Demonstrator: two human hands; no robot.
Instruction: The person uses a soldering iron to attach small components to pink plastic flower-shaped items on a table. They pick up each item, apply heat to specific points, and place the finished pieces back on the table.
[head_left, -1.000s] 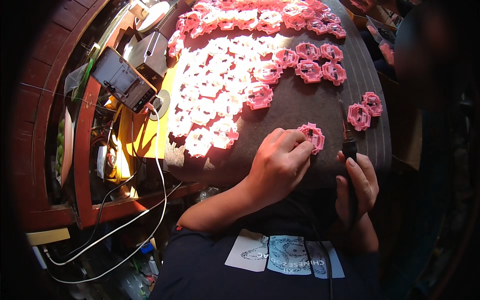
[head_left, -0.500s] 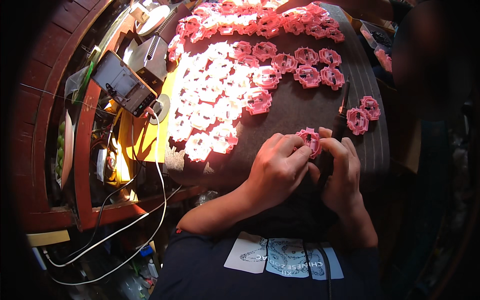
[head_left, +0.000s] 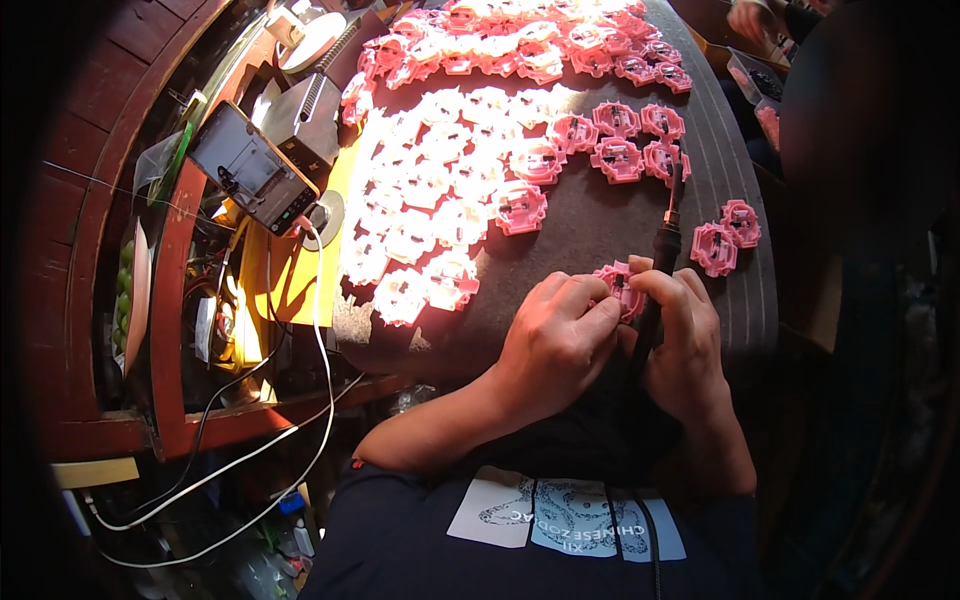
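Head view: a second ago the right hand (head_left: pixel 685 345) lay low at the near edge of the dark ribbed mat (head_left: pixel 600 220) with the soldering iron (head_left: pixel 660 260), apart from the left hand (head_left: pixel 555 345), which alone pinned the pink plastic part (head_left: pixel 622 290). Half a second ago the two hands closed together over it. Now both hands meet at the part: left thumb and forefinger are pressed together on its near-left edge, while the right fingers wrap around the iron's dark handle and brush the part's right side. My reading is that the work has passed from placing the piece to tool work on it.

The iron now stands up out of the right fist, its long axis running from the fist away from the person, tip pointing toward the far rows of pink parts (head_left: pixel 620 150). The tip lies beyond the pinch, not on the part. The part itself is roughly round and lies flat, mostly hidden by fingers, so I cannot tell which way it faces. Two loose pink parts (head_left: pixel 725 235) lie to the right of the grip; a grey box with cables (head_left: pixel 255 170) sits far left of it
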